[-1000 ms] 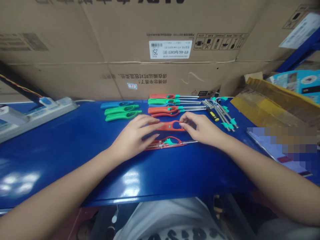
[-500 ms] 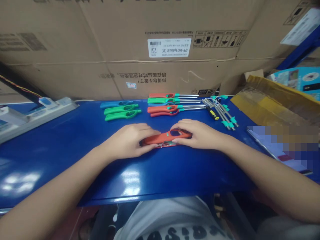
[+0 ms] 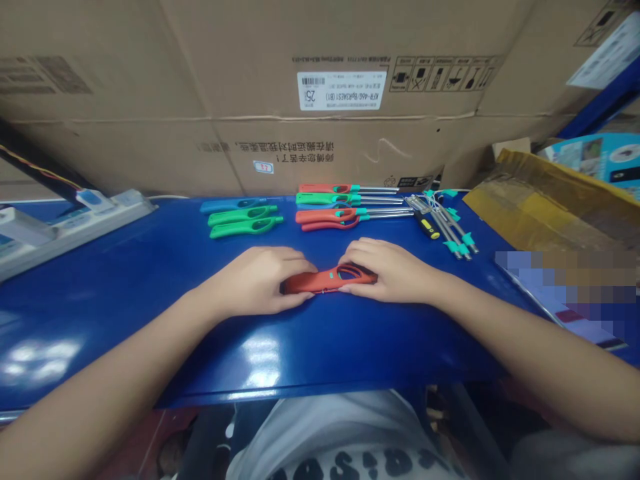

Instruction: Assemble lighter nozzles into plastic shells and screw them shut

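A red lighter casing [image 3: 318,282] with an oval opening lies level between my two hands, low over the blue table. My left hand [image 3: 263,280] grips its left end between thumb and fingers. Its other end, beside the oval opening, is pinched by my right hand [image 3: 387,270]. A small pale bit shows at the casing's lower seam. Beyond my hands, several long-necked lighters [image 3: 327,217] with red, green and blue handles lie in a row. To their left are green lighter casings [image 3: 245,228] and a blue casing [image 3: 227,205].
Metal lighter tubes [image 3: 450,227] with turquoise ends lie at the back right, beside a black-and-yellow screwdriver [image 3: 427,227]. A power strip [image 3: 75,227] is on the left. A large cardboard box [image 3: 150,80] stands behind; a taped yellow-brown package [image 3: 550,207] sits at the right.
The gap along the red casing's lower side, where wires and a green part showed, has nearly closed. My right hand has moved slightly left, closer to my left hand.
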Motion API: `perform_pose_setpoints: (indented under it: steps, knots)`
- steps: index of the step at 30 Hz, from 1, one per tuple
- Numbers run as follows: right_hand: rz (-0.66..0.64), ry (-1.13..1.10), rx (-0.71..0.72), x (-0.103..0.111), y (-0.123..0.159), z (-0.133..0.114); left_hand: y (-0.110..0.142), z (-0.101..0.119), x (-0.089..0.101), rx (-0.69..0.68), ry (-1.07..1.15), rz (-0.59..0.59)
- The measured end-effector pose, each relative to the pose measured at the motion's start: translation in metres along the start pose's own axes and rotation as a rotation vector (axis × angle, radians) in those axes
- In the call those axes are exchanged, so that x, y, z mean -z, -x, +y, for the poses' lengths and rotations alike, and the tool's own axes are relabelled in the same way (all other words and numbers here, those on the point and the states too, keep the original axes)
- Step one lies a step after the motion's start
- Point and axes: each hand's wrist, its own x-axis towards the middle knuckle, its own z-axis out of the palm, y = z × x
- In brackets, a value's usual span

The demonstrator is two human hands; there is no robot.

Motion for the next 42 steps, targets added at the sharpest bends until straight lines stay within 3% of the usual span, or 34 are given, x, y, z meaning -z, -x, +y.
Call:
perform_pose_setpoints:
  steps: [17, 25, 32, 42]
  knots:
    - [0.013, -0.003, -0.023, -0.007, -0.002, -0.002, 0.002, 0.004, 0.003, 0.058, -0.016, -0.036]
    - [0.057, -0.196, -0.147, -0.008, -0.002, -0.004, -0.001, 0.008, 0.0, 0.12, -0.038, -0.02]
    - [-0.023, 0.199, -0.014, -0.004, 0.001, -0.005, -0.004, 0.008, -0.013, 0.05, -0.168, 0.069]
    - [-0.026, 0.273, -0.004, -0.001, 0.004, -0.005, -0.005, 0.005, -0.018, 0.035, 0.006, 0.111]
